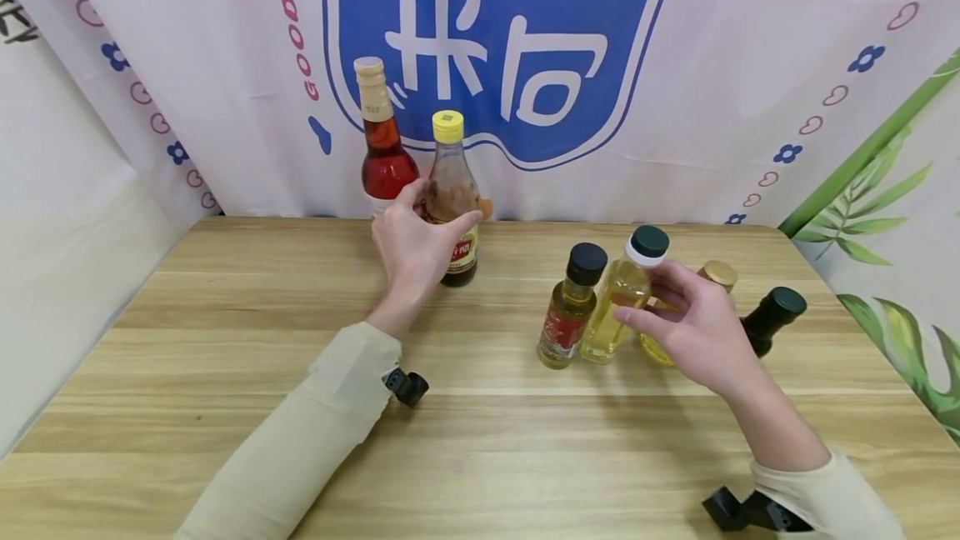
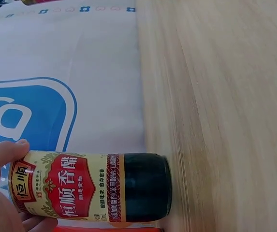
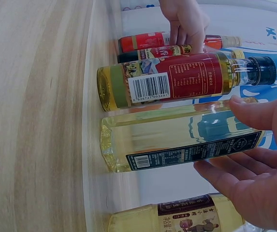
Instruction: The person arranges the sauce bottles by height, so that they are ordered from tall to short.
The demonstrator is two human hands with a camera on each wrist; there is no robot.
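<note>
My left hand [image 1: 420,244] grips the vinegar bottle [image 1: 450,161], which has a yellow cap and dark liquid low inside. In the left wrist view its red and cream label faces the camera, with the thumb on one side and fingers on the other. My right hand [image 1: 701,327] holds a square clear bottle of pale yellow oil [image 3: 177,137] with a dark green cap, thumb on one side and fingertips on the other. Beside it stands a small oil bottle [image 1: 566,319] with a black cap and red label. Both held bottles are upright, their bases close to the tabletop.
A tall bottle of red liquid [image 1: 386,165] stands just left of the vinegar. Behind my right hand are a gold-capped oil bottle [image 1: 717,275] and a dark bottle [image 1: 776,315], both partly hidden. A printed curtain [image 1: 262,165] hangs along the wooden table's [image 1: 465,457] far edge.
</note>
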